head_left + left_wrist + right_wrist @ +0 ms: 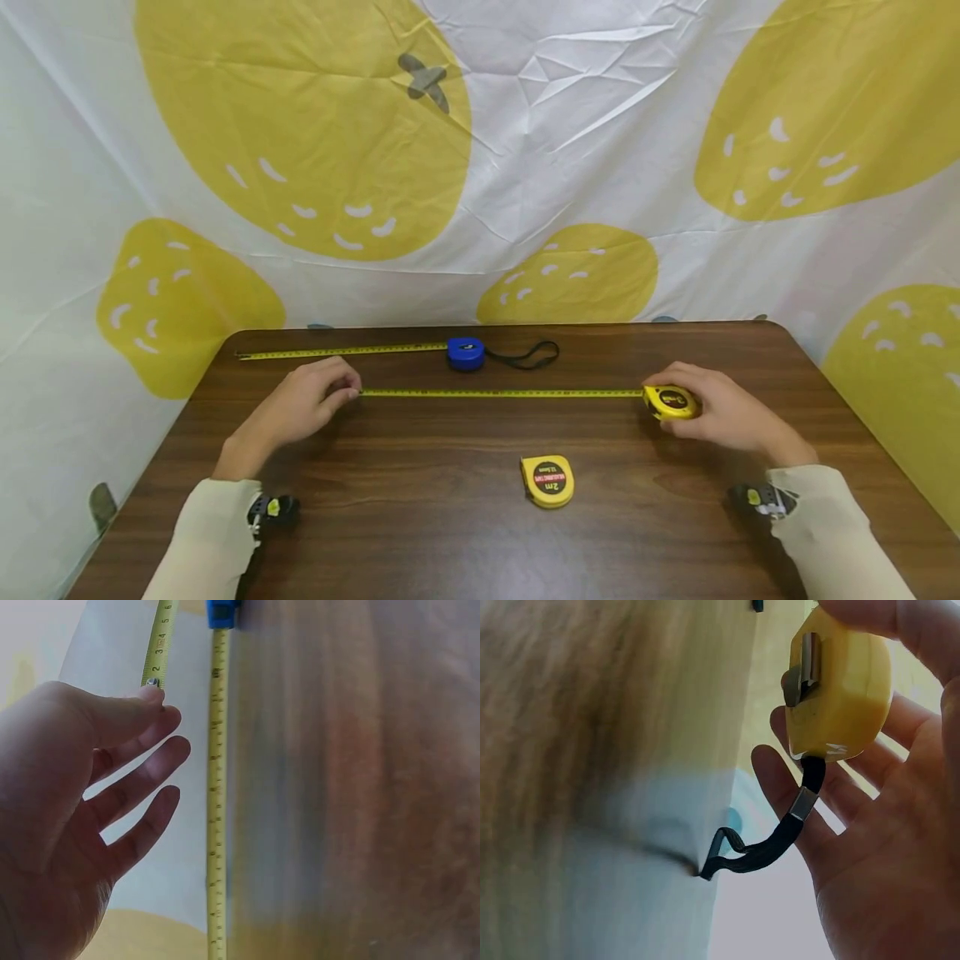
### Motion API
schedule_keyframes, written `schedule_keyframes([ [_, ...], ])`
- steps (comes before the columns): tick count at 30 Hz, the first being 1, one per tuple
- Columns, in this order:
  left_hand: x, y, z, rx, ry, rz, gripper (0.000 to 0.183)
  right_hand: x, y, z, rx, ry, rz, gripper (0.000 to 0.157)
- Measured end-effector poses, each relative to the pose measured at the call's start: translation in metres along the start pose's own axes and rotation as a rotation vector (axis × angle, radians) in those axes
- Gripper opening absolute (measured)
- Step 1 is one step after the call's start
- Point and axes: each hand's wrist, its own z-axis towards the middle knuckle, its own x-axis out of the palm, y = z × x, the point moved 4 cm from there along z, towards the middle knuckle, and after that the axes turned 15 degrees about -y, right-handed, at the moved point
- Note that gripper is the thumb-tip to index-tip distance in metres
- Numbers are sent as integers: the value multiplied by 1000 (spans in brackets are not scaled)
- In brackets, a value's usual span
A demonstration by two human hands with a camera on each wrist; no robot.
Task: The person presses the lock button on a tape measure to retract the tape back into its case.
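My right hand (723, 410) grips a yellow tape measure (672, 402), whose black wrist strap (761, 853) dangles below the case in the right wrist view. From it a yellow blade (495, 393) stretches leftward across the table. At the blade's end, my left hand (306, 402) pinches the metal hook (153, 682) between thumb and index finger, the other fingers loosely bent. Behind this blade lies a blue tape measure (466, 354) with its own blade (337, 352) drawn out to the left. A second yellow tape measure (550, 481) rests nearer me.
All of this is on a brown wood-grain table (420, 517) with rounded far corners. A black strap loop (536, 357) trails right from the blue case. White cloth (540, 192) printed with big yellow fruit hangs behind the table and at both sides.
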Motion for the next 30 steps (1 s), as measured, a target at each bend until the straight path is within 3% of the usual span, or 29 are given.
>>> schedule_keyframes([
  [5,-9,1,2,-33,-13,0,8,-4,7,4,-37,-25,15,56],
  [13,-20,0,6,-13,-75,-16,5,-11,13,14,-52,-24,11,58],
  [19,-26,-1,9,-39,-81,-28,3,-20,19,22,-85,-48,-22,60],
  [30,-36,-9,15,-24,-122,-54,4,-33,26,31,-157,-103,-60,64],
])
